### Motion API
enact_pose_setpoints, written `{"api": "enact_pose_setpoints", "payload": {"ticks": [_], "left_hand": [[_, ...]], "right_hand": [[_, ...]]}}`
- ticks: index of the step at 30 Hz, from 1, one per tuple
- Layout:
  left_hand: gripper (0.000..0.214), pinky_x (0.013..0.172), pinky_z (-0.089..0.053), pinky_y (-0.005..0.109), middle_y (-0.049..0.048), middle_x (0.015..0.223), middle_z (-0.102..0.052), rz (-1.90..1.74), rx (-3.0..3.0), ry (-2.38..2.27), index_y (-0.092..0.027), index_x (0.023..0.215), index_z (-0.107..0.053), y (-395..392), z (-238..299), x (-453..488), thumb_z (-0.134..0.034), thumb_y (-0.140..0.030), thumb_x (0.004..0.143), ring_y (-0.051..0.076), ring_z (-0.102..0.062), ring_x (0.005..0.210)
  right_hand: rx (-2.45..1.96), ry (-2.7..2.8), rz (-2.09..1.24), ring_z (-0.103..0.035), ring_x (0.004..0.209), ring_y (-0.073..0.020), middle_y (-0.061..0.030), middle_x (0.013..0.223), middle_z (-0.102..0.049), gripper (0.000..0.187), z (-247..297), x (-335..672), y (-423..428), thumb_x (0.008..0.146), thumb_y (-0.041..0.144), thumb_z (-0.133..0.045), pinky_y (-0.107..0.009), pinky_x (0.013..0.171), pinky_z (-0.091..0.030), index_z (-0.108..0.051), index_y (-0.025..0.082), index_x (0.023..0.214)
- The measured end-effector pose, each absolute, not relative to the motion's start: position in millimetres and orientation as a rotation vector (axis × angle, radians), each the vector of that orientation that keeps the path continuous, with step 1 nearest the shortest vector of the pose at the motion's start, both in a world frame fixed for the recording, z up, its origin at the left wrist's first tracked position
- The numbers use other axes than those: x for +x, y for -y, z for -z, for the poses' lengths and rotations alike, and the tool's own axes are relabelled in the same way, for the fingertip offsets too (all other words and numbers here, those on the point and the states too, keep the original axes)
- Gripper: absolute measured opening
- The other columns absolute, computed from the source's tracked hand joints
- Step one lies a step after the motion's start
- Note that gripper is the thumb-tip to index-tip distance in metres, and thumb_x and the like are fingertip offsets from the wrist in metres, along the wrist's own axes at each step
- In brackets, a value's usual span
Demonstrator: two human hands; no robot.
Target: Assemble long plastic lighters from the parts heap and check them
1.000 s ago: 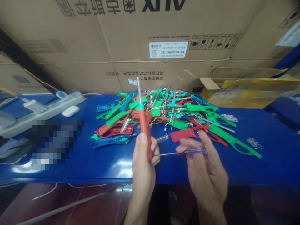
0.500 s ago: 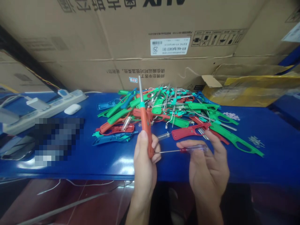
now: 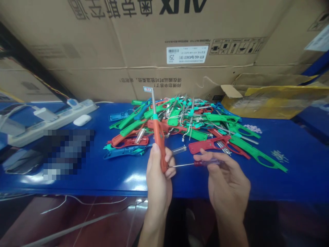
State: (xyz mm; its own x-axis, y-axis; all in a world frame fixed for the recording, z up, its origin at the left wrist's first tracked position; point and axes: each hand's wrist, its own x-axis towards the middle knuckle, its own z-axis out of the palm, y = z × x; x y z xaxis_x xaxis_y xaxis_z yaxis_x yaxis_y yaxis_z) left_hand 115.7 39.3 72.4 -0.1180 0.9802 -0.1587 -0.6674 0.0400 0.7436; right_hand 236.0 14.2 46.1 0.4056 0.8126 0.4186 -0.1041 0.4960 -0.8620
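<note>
My left hand (image 3: 159, 171) is closed around the lower handle of an orange long-necked lighter (image 3: 159, 142), its metal tube pointing up and away from me. In my right hand (image 3: 227, 183), the fingers grip the clear purple handle of a screwdriver (image 3: 205, 162). The screwdriver lies nearly level, and its tip meets the right side of the lighter's handle near the bottom end; the exact contact spot is too small to make out. Just beyond both hands lies a heap of green, orange, red and blue lighter parts (image 3: 177, 118), with a clear tube (image 3: 179, 150) at its near edge.
A large cardboard box (image 3: 108, 44) stands behind the blue table (image 3: 123, 181). On the left are a power strip (image 3: 61, 118) and a white earphone case (image 3: 82, 119). An open yellow-taped carton (image 3: 272, 103), small screws (image 3: 279, 156) and small pinkish pieces (image 3: 253, 128) are on the right.
The right-hand fingers have shifted around the screwdriver handle, the raised finger coming down towards it. The screwdriver tip stays at the lighter, which has barely moved. The view has tilted slightly.
</note>
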Motion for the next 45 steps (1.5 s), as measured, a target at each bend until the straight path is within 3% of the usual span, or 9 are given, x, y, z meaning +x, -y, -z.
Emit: {"api": "enact_pose_setpoints", "payload": {"ticks": [9,17,23,29,32,36,39,42,45], "left_hand": [[0.046,0.04,-0.017,0.016,-0.0054,0.068,-0.036,-1.503,0.522,-0.864,-0.016,0.075,-0.046,-39,-72,117,-0.056,-0.054,0.099,0.003,-0.019,0.047],[0.046,0.039,-0.02,0.014,-0.0051,0.068,-0.038,-1.55,0.534,-0.918,-0.017,0.075,-0.047,-39,-75,121,-0.063,-0.055,0.095,0.003,-0.021,0.047],[0.043,0.041,-0.02,0.016,-0.0047,0.068,-0.039,-1.58,0.625,-0.958,-0.018,0.077,-0.049,-37,-74,126,-0.059,-0.054,0.098,0.004,-0.023,0.047],[0.033,0.043,-0.022,0.016,-0.0045,0.071,-0.041,-1.638,0.654,-1.023,-0.02,0.088,-0.052,-33,-76,129,-0.058,-0.05,0.099,0.006,-0.029,0.051],[0.034,0.043,-0.023,0.016,-0.0046,0.07,-0.041,-1.672,0.634,-0.991,-0.02,0.087,-0.053,-33,-78,127,-0.061,-0.051,0.097,0.007,-0.029,0.051],[0.041,0.042,-0.022,0.016,-0.0051,0.069,-0.04,-1.703,0.607,-0.959,-0.019,0.079,-0.049,-34,-76,122,-0.065,-0.054,0.094,0.006,-0.027,0.049],[0.045,0.041,-0.022,0.017,-0.0053,0.068,-0.039,-1.671,0.586,-0.928,-0.019,0.075,-0.048,-36,-74,119,-0.066,-0.055,0.093,0.005,-0.025,0.048],[0.046,0.041,-0.022,0.017,-0.005,0.067,-0.039,-1.636,0.584,-0.895,-0.018,0.074,-0.048,-36,-73,119,-0.063,-0.056,0.095,0.005,-0.025,0.047],[0.046,0.04,-0.021,0.017,-0.0053,0.066,-0.038,-1.61,0.582,-0.881,-0.018,0.075,-0.048,-37,-73,120,-0.06,-0.057,0.096,0.004,-0.024,0.047]], "right_hand": [[-1.008,0.912,-0.662,-0.075,0.079,-0.0187,-0.0007,0.087,-0.076,0.012,-48,237,-13,0.083,0.019,-0.079,-0.032,0.067,-0.063,-0.072,0.023,0.092],[-1.081,0.871,-0.644,-0.054,0.05,-0.007,0.0028,0.074,-0.068,0.018,-50,237,-16,0.08,0.021,-0.082,-0.021,0.043,-0.042,-0.064,0.021,0.082],[-1.236,0.929,-0.467,-0.048,0.052,-0.0085,0.0077,0.054,-0.047,0.042,-59,226,-15,0.084,0.026,-0.08,-0.024,0.054,-0.042,-0.046,0.021,0.06],[-1.472,1.042,-0.437,-0.042,0.045,-0.0091,0.0052,0.047,-0.047,0.053,-61,229,-15,0.093,0.047,-0.066,-0.024,0.046,-0.035,-0.044,0.021,0.052],[-1.508,1.06,-0.466,-0.044,0.042,-0.0099,0.0038,0.044,-0.049,0.056,-60,231,-17,0.096,0.053,-0.058,-0.025,0.045,-0.036,-0.051,0.02,0.052],[-1.388,1.125,-0.653,-0.045,0.042,-0.0093,0.0043,0.051,-0.054,0.046,-58,237,-14,0.097,0.053,-0.058,-0.023,0.044,-0.037,-0.059,0.02,0.066],[-1.259,1.178,-0.864,-0.055,0.049,-0.0102,0.0053,0.06,-0.059,0.029,-58,246,-7,0.099,0.048,-0.058,-0.021,0.049,-0.045,-0.06,0.022,0.086],[-1.095,1.229,-0.973,-0.063,0.06,-0.0097,0.0009,0.088,-0.067,0.014,-58,251,-3,0.101,0.038,-0.058,-0.025,0.06,-0.055,-0.058,0.023,0.102],[-0.934,1.154,-0.966,-0.06,0.057,-0.0061,-0.0032,0.118,-0.066,0.009,-58,242,-6,0.101,0.027,-0.058,-0.023,0.051,-0.054,-0.056,0.027,0.109]]}}
